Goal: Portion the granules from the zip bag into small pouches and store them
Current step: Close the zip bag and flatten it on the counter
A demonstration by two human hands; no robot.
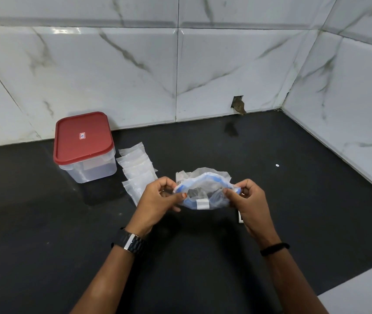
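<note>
**Ravi:** Zip bag (205, 193) is up in both hands, held above the black tabletop (293, 200), just right of the row of small pouches. The left hand (158, 198) pinches its left edge, fingers curled onto the plastic, and the right hand (248, 200) pinches the right edge the same way. The mouth is pulled apart, blue strip bowed into an arc.

**Meera:** Can you see the granules?

**Ravi:** Hard to say. Something greyish shows through the clear plastic, but I can't make out grains. There's crumpled clear plastic right behind the bag too, and I can't tell whether that's part of the bag or a separate piece.

**Meera:** And the pouches?

**Ravi:** Small pouches (138, 171) lie overlapping in a row on the tabletop, left of the bag. I count about five, but they're clear and stacked on each other, and the nearest end is hidden behind the left hand, so the count isn't firm. Whether they're filled, I can't tell.

**Meera:** Anything else?

**Ravi:** One storage box (90, 168), clear-sided, with a red lid (83, 137) on, sits just left of the pouches against the tiled wall (135, 75). One white object (240, 217) peeks out below the right hand, mostly covered, unidentifiable. One watch (130, 242) on the left wrist, one black band (274, 248) on the right.
</note>
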